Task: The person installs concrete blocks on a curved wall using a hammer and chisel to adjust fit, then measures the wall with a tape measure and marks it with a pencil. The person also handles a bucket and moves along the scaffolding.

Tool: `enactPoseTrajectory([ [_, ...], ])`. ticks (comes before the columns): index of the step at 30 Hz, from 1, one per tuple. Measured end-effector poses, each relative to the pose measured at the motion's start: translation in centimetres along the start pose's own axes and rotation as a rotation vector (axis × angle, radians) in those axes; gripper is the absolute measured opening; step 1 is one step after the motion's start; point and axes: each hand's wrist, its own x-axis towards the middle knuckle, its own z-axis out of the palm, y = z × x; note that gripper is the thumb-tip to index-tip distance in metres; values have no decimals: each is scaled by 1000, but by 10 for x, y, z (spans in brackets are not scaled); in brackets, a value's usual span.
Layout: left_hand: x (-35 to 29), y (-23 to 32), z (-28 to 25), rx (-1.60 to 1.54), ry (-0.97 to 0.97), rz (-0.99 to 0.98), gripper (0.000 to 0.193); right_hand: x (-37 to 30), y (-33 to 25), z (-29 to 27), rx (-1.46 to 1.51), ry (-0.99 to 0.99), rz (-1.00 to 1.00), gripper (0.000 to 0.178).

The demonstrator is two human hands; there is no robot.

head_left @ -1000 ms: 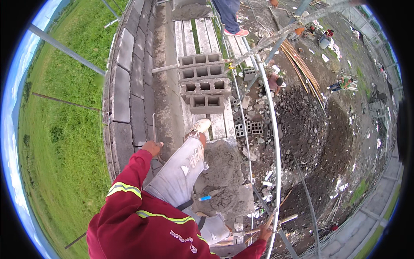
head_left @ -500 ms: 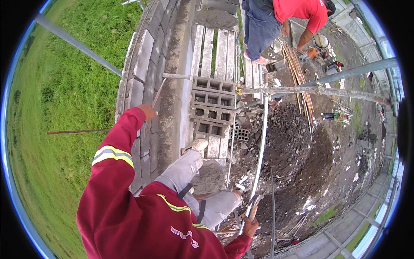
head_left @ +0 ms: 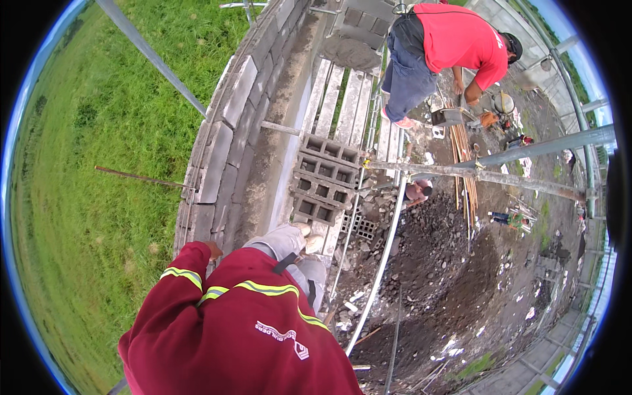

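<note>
My left hand (head_left: 214,250) is low beside the inner face of the grey block wall (head_left: 214,161). The red sleeve covers much of it and its fingers are hidden. A thin pale strip (head_left: 221,217) shows just beyond it; whether the hand touches it I cannot tell. My right hand is out of the picture, with my torso in the red jacket filling the lower middle. Ahead of my shoes, several hollow concrete blocks (head_left: 322,174) stand in a row across the scaffold planks (head_left: 326,118), their cavities facing up.
A pile of mortar (head_left: 352,51) lies farther along the planks. A co-worker in a red shirt (head_left: 454,39) bends over at the far right. Scaffold pipes (head_left: 487,174) cross on the right, above rubble (head_left: 428,257) far below. Grass (head_left: 118,131) spreads beyond the wall.
My left hand has drawn back toward my body along the wall. My right hand, which gripped a hammer-like tool by the pole, has left the picture. The co-worker's back has risen slightly.
</note>
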Motion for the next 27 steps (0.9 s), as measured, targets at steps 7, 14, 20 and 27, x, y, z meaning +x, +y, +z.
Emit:
enactPoseTrajectory([
  [7, -49, 15, -7, -321, 385, -109, 60, 33, -30, -2, -66, -114, 9, 26],
  [14, -74, 47, -109, -533, 1089, -72, 66, 79, -62, -11, 57, -124, -12, 26],
  [20, -71, 70, -193, -581, 1295, 125, 59, 117, -75, 9, 161, -51, 39, 19],
  [27, -16, 98, -303, -715, 1395, 284, 52, 128, -121, 89, 256, 124, -1, 21],
])
